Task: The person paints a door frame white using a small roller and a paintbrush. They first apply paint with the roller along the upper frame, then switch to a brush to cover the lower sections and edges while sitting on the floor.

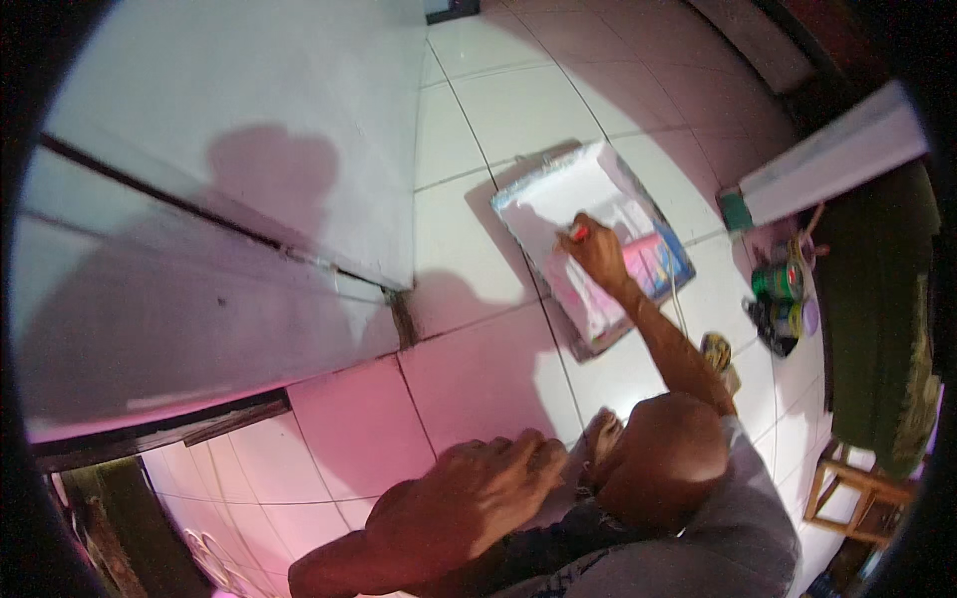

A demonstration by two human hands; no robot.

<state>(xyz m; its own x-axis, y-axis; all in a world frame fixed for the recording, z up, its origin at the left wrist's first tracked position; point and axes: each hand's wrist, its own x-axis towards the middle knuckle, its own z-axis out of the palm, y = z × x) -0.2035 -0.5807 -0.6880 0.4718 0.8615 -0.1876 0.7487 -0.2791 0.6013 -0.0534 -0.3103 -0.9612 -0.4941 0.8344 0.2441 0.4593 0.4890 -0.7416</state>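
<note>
A shallow paint tray (676,237), its rim smeared blue, lies on the tiled floor ahead of me. White paint covers much of its inside, and pink and blue show at its near right part. Over the tray, my right hand (598,257) is closed around a red handle (580,233); the working end of that tool cannot be made out. My left hand (488,488) is apart from the tray, in front of my body near my bent legs. Its fingers are stretched out, with nothing visible in them. My bare knee (670,453) and foot (601,434) are close to the tray's near side.
A pale door or panel (249,199) stands to the left, with my shadow on it. Green cans (776,282) and a black plastic bag (773,327) sit at the right, below a white post (837,164). A wooden stool (847,498) is at the lower right.
</note>
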